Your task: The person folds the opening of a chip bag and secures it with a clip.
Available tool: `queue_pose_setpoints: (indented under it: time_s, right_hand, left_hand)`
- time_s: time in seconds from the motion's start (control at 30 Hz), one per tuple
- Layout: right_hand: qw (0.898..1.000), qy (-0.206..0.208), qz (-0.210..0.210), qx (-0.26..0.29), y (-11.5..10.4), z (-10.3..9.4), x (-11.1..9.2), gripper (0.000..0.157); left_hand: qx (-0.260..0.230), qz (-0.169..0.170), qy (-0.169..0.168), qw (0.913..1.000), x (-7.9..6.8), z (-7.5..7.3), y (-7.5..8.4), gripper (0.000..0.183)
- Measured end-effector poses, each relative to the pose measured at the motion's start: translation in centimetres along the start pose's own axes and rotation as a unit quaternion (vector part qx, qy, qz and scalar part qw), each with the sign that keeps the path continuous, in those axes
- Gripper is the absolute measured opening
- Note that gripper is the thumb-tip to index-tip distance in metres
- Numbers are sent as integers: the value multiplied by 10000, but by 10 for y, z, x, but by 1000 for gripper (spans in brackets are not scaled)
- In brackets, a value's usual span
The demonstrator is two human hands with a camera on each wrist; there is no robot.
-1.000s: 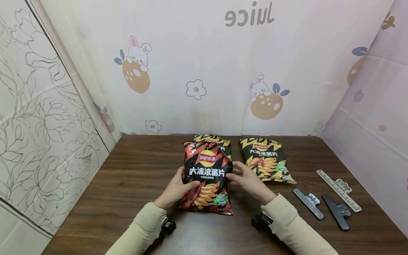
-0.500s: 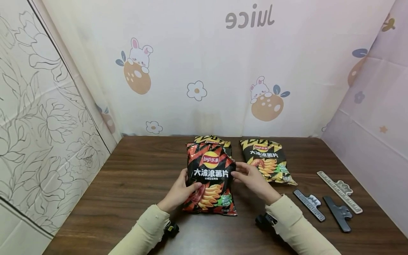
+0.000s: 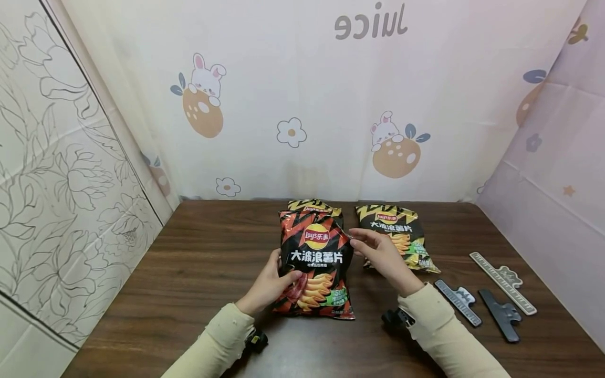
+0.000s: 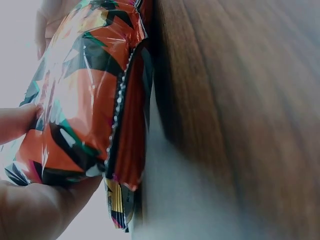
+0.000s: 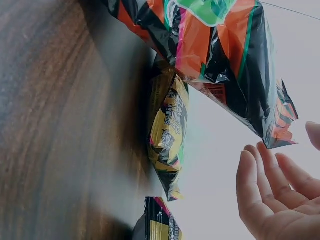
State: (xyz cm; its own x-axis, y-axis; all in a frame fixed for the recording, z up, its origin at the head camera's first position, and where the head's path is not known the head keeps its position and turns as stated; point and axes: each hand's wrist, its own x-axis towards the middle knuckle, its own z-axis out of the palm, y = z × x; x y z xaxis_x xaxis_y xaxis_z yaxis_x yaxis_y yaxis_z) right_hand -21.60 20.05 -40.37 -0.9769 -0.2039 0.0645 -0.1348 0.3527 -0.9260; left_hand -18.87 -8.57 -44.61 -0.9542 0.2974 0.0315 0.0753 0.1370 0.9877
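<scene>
A red and black bag of chips (image 3: 317, 260) is tilted up at the middle of the table, its printed front facing me. My left hand (image 3: 267, 286) grips its left side, thumb on the front and fingers behind. Beside the bag's upper right edge is my right hand (image 3: 385, 260). In the right wrist view, the right hand (image 5: 275, 192) has loosely bent fingers at the bag's pointed corner and its thumb apart. Whether they touch the corner is unclear. The left wrist view shows the bag's crimped bottom seam (image 4: 120, 105) just over the tabletop.
One yellow and black chip bag (image 3: 309, 205) is partly hidden behind the red one. Another yellow and black bag (image 3: 397, 228) lies to its right. On the table's right side lie three bag clips: a pale long one (image 3: 503, 283), a grey one (image 3: 458, 303) and a dark one (image 3: 501, 316).
The red bag has shifted slightly right along with the left hand. My right hand has moved up and right, from the bag's right side to near its upper corner.
</scene>
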Motion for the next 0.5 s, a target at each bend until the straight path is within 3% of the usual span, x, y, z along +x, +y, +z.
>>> queue_pose_setpoints:
  time_s: [0.2, 0.5]
  right_hand:
    - [9995, 236, -6, -211, -1, 4, 1, 45]
    - [9976, 392, 447, -357, -3, 7, 4, 40]
  left_hand:
    - [28, 9, 10, 10000, -1, 1, 0, 62]
    - [79, 1, 57, 10000, -2, 2, 2, 63]
